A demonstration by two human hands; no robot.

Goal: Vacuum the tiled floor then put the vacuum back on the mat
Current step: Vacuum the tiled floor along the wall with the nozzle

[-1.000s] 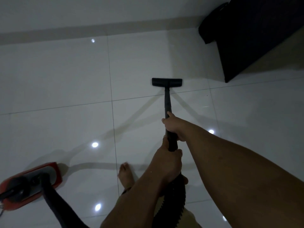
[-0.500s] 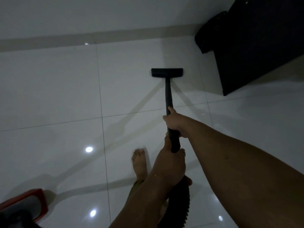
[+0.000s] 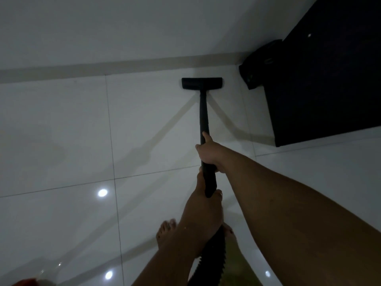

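Observation:
I hold a black vacuum wand (image 3: 203, 114) with both hands. My right hand (image 3: 210, 151) grips the tube higher up; my left hand (image 3: 204, 211) grips its lower end where the ribbed black hose (image 3: 214, 256) begins. The flat black floor nozzle (image 3: 201, 83) rests on the glossy white tiled floor (image 3: 61, 141), close to the skirting of the far wall. A sliver of the red vacuum body (image 3: 26, 282) shows at the bottom left edge. No mat is in view.
A large dark cabinet (image 3: 329, 89) stands at the right, with a black bag-like object (image 3: 259, 62) at its far corner against the white wall (image 3: 123, 27). My bare feet (image 3: 165, 234) stand on the tiles below my hands.
I have stepped forward and pushed the nozzle away from me towards the wall. The red vacuum body has slid almost out of view at the bottom left.

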